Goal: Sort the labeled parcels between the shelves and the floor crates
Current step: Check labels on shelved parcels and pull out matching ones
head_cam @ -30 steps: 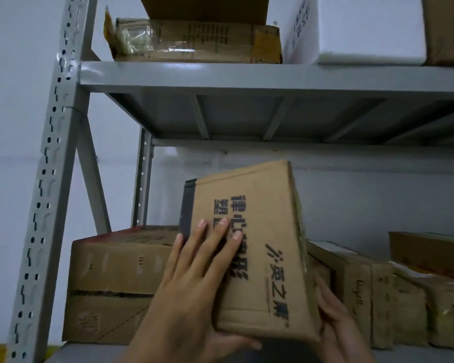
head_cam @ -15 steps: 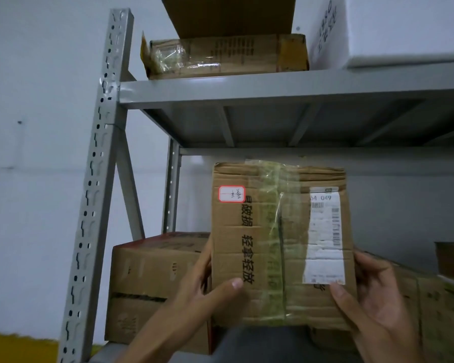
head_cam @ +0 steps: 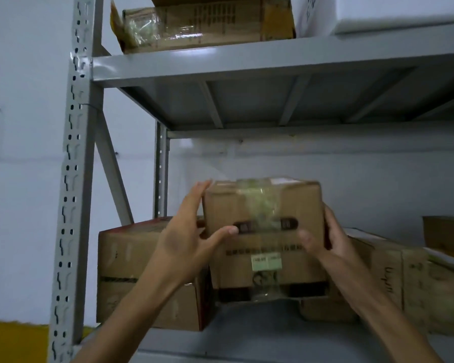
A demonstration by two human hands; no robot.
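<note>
The held parcel (head_cam: 265, 231) is tan cardboard with a strip of clear, greenish-yellow tape down its middle, two dark oval marks on its front, a line of dark print and a small pale label below. The large box (head_cam: 142, 273) beside it is brown with a red top edge and a dark band across its face. The shelf frame (head_cam: 71, 179) is grey metal, its upright punched with rows of dark slots. The wall (head_cam: 24, 127) is pale bluish white above a yellow band. A white box (head_cam: 378, 11) sits on the upper shelf
</note>
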